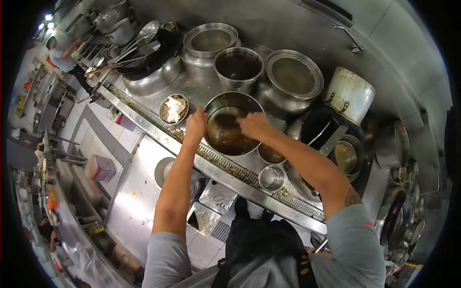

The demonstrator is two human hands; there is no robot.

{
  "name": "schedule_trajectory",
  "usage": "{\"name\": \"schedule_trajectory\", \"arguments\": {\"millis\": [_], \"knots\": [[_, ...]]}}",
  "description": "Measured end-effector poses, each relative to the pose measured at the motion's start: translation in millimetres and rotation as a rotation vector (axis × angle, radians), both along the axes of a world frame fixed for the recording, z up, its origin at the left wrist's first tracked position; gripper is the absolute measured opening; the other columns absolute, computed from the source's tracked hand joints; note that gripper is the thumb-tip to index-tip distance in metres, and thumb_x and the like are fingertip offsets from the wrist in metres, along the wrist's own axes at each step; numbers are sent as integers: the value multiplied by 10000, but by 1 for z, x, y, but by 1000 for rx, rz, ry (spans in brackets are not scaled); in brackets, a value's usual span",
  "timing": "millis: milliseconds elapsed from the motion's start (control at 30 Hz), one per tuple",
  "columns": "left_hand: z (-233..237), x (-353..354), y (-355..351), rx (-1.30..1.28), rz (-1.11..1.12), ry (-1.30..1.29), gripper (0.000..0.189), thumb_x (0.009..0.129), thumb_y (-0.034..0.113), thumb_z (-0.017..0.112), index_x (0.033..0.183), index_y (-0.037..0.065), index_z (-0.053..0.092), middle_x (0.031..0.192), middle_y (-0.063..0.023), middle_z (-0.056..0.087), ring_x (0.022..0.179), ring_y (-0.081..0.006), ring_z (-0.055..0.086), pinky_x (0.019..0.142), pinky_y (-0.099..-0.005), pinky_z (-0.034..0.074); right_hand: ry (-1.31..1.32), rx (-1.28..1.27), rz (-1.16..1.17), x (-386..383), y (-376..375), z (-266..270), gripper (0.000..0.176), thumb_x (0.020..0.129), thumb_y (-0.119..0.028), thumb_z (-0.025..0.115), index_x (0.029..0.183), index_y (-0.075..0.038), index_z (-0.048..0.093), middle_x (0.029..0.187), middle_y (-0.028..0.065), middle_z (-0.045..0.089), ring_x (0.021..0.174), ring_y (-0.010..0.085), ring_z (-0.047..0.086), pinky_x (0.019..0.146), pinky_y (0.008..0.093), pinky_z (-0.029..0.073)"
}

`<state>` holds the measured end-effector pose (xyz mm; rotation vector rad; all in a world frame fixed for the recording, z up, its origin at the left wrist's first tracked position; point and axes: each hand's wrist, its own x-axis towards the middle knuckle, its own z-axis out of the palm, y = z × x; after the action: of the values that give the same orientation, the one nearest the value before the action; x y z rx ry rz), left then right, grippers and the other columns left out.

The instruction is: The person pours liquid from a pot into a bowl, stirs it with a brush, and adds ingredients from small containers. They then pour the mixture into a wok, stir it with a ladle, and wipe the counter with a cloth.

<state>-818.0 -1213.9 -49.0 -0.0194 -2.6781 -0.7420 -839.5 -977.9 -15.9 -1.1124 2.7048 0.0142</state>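
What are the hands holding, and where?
Left hand grips the pot by its left rim. Right hand rests at the right rim; its grip cannot be told.

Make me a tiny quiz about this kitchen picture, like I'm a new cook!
1. True or false: the big round steel pot between the left hand and the right hand is empty.
2. The small round steel bowl beside the left hand holds: A) something white and crumpled, B) red apples, C) spoons.
3. Fill in: the left hand grips the pot's ____.
Key: 1 false, it holds brown liquid; 2 A; 3 rim.
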Motion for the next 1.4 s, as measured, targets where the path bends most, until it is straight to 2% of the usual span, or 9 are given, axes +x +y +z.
{"name": "schedule_trajectory", "arguments": {"millis": [100, 167, 367, 567, 867, 933, 1033, 1200, 1400], "knots": [[-1, -7, 1, 2, -31, 29, 130, 872, 125, 558, 920, 6, 537, 739, -291, 601, 746, -480, 592, 654, -554, 449, 149, -139, -103, -10, -8, -5, 223, 835, -196, 545, 990, -163, 702, 803, 141, 683, 808, 313, 679, 689, 428, 531], [-2, -14, 0, -12, -50, 30, 132, 872, 129, 562, 916, 6, 540, 738, -286, 603, 740, -478, 592, 652, -555, 449, 168, -60, 300, 14, -18, 1, 202, 824, -193, 548, 933, -168, 716, 771, 125, 675, 787, 300, 678, 673, 421, 532], [11, -16, -19, -59, -208, -1, 138, 879, 161, 577, 907, 32, 534, 700, -255, 596, 714, -457, 587, 625, -547, 446, 138, 293, 651, 20, 8, 18, 171, 820, -233, 566, 889, -201, 719, 782, 100, 667, 746, 259, 669, 601, 376, 533], [1, -7, -18, -22, -209, 0, 142, 889, 161, 575, 891, 26, 529, 708, -260, 586, 724, -464, 578, 619, -538, 448, 290, -97, 76, 0, -25, 6, 200, 821, -204, 566, 956, -131, 694, 873, 130, 640, 750, 261, 670, 573, 389, 536], [33, -7, -4, -82, -330, -26, 142, 888, 164, 563, 908, 26, 532, 761, -255, 605, 764, -451, 589, 648, -518, 450, 218, 229, 666, 42, 3, 21, 172, 783, -202, 591, 887, -113, 695, 803, 133, 627, 702, 278, 666, 560, 391, 540], [28, -8, -5, -77, -303, -24, 158, 887, 179, 576, 908, 27, 536, 752, -252, 605, 761, -449, 591, 646, -516, 450, 278, -145, 473, 37, -4, 17, 213, 793, -174, 579, 965, -121, 693, 886, 148, 624, 720, 291, 662, 585, 385, 537], [23, -5, -16, -3, -296, 29, 160, 891, 181, 574, 912, 27, 538, 745, -251, 604, 760, -448, 594, 647, -517, 449, 294, -178, 53, 32, -27, 4, 275, 800, -159, 570, 1050, -108, 674, 947, 158, 615, 740, 304, 660, 608, 389, 536], [26, -15, -13, -122, -238, 4, 147, 900, 187, 541, 941, 47, 563, 728, -260, 609, 739, -454, 605, 652, -535, 465, 144, -117, 393, 60, -21, 1, 279, 803, -148, 570, 1053, -64, 661, 848, 167, 628, 779, 317, 670, 624, 420, 536], [22, -2, -15, -123, -90, -40, 138, 879, 154, 555, 951, 37, 572, 728, -278, 608, 736, -456, 611, 659, -541, 474, 218, -20, 110, 32, -5, 10, 261, 776, -173, 601, 988, -40, 674, 853, 167, 642, 783, 290, 674, 618, 387, 541]]}}
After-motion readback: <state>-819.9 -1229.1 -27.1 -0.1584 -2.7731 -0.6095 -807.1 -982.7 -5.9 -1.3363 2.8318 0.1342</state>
